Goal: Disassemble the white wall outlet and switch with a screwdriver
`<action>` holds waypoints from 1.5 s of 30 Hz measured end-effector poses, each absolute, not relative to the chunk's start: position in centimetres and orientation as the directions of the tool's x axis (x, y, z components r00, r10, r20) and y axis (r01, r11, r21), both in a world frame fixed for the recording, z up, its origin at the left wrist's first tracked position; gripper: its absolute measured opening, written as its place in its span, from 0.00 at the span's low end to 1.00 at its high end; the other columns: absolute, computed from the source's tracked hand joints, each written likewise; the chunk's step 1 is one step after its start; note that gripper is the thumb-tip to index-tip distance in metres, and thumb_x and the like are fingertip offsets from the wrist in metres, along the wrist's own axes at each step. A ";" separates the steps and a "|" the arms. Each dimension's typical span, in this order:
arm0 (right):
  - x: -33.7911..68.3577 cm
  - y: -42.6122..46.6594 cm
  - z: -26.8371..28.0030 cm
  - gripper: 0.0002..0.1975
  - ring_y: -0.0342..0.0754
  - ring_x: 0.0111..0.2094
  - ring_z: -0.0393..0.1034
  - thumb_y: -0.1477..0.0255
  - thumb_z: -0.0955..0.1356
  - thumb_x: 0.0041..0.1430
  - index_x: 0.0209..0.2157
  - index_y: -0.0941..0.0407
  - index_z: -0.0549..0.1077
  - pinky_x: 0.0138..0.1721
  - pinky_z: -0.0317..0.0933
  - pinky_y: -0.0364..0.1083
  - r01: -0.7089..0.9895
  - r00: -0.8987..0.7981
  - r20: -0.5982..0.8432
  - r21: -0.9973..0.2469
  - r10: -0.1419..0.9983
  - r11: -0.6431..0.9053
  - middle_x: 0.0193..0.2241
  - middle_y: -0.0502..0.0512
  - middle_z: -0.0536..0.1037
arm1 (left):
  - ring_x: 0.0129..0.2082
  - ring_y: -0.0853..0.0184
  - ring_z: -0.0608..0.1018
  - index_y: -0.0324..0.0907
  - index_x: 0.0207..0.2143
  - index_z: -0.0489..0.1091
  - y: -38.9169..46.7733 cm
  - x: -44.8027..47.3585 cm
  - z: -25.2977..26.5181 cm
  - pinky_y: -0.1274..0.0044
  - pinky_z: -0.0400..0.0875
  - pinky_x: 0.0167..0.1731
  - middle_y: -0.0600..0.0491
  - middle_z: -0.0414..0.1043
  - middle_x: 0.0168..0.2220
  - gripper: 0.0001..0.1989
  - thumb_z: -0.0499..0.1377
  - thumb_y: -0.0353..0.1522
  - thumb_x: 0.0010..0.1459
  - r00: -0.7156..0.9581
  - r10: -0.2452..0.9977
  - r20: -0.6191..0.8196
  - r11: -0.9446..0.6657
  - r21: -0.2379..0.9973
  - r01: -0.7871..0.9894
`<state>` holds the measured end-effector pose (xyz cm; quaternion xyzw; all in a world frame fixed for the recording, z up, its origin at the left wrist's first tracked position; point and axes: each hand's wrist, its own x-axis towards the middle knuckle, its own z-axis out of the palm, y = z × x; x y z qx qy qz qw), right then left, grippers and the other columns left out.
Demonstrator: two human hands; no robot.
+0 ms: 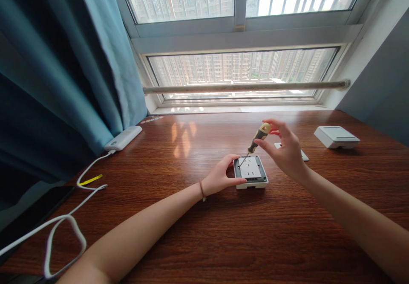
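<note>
A wall socket (250, 167) lies face up on the wooden table, its white front set in a dark frame on a white box. My left hand (225, 174) grips it from the left side, thumb along the near edge and fingers at the far edge. In my right hand (283, 145) is a screwdriver (259, 138) with a black and yellow handle, pinched near the top of the handle. Its shaft slants down to the left, and the tip is at the left part of the socket's frame. A white cover plate (304, 155) lies partly hidden behind my right hand.
Another white box-shaped socket (337, 137) stands at the right. On the left are a white power strip or adapter (124, 138), its looping white cable (68, 216) and a yellow tie (91, 180). A blue curtain (105, 62) hangs there; a window with a rail (246, 87) is behind the table.
</note>
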<state>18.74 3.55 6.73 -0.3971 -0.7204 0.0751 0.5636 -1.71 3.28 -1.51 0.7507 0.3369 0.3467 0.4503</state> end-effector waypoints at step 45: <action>18.9 3.9 6.9 0.19 0.49 0.40 0.69 0.69 0.72 0.47 0.43 0.49 0.70 0.45 0.63 0.54 0.305 0.015 0.673 -0.708 0.740 0.637 0.37 0.50 0.74 | 0.51 0.57 0.68 0.43 0.53 0.59 3.2 -1.7 -1.3 0.66 0.63 0.51 0.45 0.63 0.52 0.34 0.67 0.37 0.44 0.535 0.820 0.205 -0.350 0.918 0.185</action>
